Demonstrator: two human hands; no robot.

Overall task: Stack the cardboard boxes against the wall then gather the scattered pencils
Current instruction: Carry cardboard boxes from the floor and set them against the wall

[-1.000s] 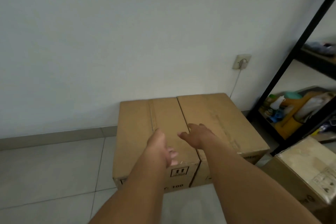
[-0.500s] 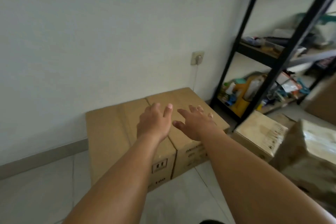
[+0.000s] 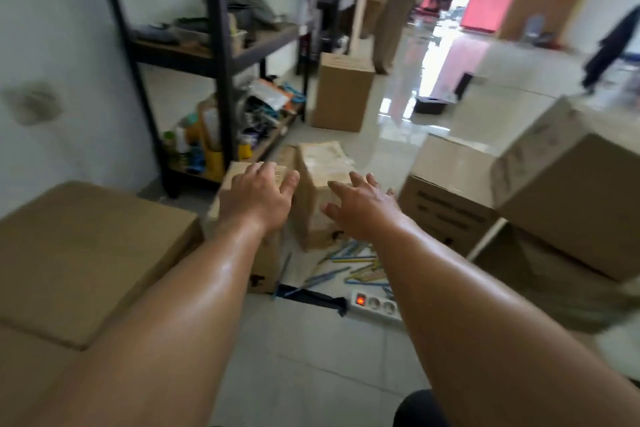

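Just short of your fingertips, the pencils (image 3: 356, 269) lie scattered on the floor. Your left hand (image 3: 258, 199) and right hand (image 3: 362, 210) are spread wide, holding nothing. Between and beyond your fingers stands the taped box (image 3: 323, 159). It looks stiff, probably light, with slick tape, so grip opposite walls.

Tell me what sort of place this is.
Probably a storeroom or back room. Plain cardboard boxes stand about on a tiled floor, a black metal shelving rack is crammed with bottles and clutter, and pencils lie scattered beside a power strip.
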